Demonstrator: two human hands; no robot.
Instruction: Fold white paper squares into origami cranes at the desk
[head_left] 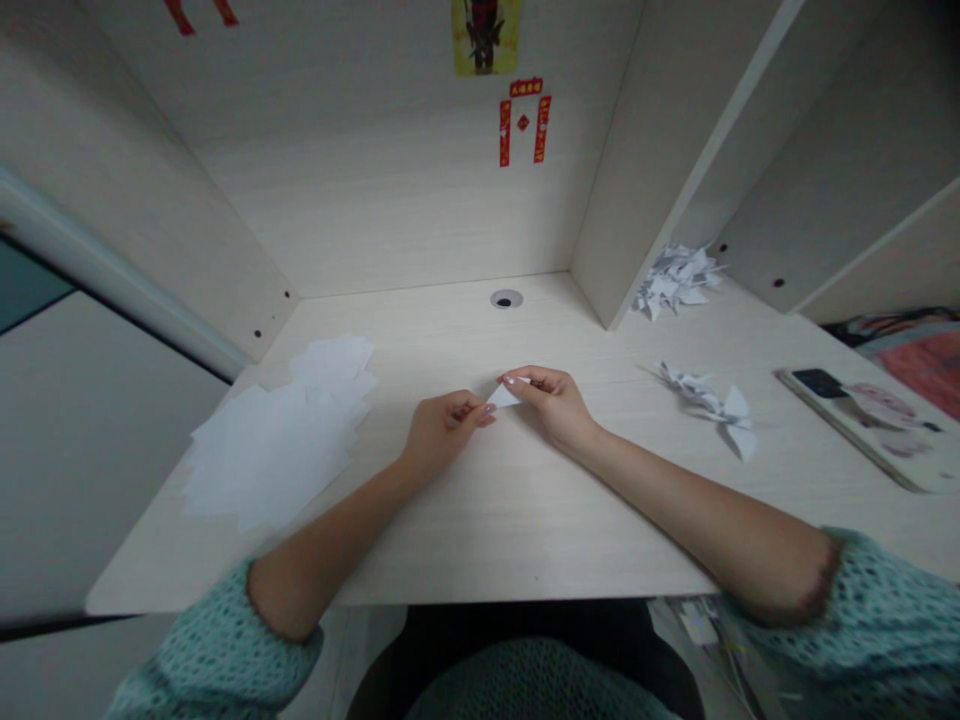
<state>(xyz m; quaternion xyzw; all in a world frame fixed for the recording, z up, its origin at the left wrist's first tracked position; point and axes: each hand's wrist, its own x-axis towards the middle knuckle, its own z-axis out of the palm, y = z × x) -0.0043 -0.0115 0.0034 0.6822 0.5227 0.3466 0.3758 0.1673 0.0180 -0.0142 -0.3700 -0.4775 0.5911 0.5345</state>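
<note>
Plainly, one small white paper [508, 397], pinched.
From afar, I watch my left hand [442, 430] and right hand [556, 408] hold it in a narrow grip over the desk [480, 540], right of the loose sheets [281, 440].

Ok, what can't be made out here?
In the head view:
Folded white paper: partly covered by left hand and right hand.
Loose white sheets: lower ones hidden under upper ones.
Yellow poster: top cut off by the view's upper edge.
Red couplet strips: lettering too small.

Right fingers [529, 391] hide part of held paper [504, 398] | right edge cuts phone [874, 428] | top edge crops yellow picture [486, 45] | red strips' [505, 135] lettering too small to read
</note>
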